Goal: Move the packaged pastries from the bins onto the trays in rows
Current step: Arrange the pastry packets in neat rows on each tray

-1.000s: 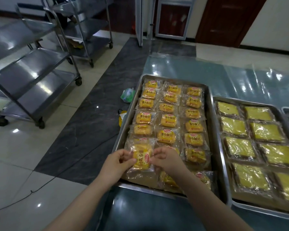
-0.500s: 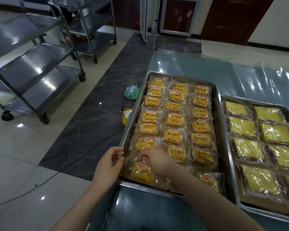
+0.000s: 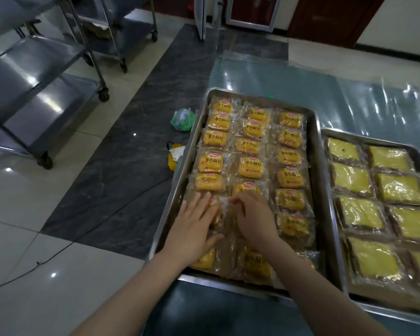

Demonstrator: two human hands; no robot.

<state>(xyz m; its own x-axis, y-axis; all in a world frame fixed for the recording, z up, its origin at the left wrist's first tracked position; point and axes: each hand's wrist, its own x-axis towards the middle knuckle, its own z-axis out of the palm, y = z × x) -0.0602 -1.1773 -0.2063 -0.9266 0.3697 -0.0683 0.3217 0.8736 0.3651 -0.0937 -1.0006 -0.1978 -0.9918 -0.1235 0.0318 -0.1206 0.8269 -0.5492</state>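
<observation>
A steel tray [image 3: 318, 180] holds three rows of small yellow packaged pastries [image 3: 249, 167] in clear wrappers. My left hand [image 3: 194, 226] lies flat with straight fingers on a pastry pack [image 3: 216, 206] in the tray's left row near the front. My right hand [image 3: 252, 218] has its fingers curled and pinches the clear wrapper edge of that same pack beside it. The pack is mostly hidden under both hands. A second tray [image 3: 335, 134] on the right holds larger flat yellow packaged cakes [image 3: 354, 177].
Both trays sit on a table under clear plastic sheeting [image 3: 301, 88]. Steel wheeled shelf carts [image 3: 41, 76] stand on the floor at left. A green bag [image 3: 183, 120], a yellow bag [image 3: 175, 155] and a black cable [image 3: 83, 236] lie on the floor.
Both hands moved forward from the tray's front edge onto a pack one place further up the left row. My left hand went from loosely curled beside the tray to flat on the pack.
</observation>
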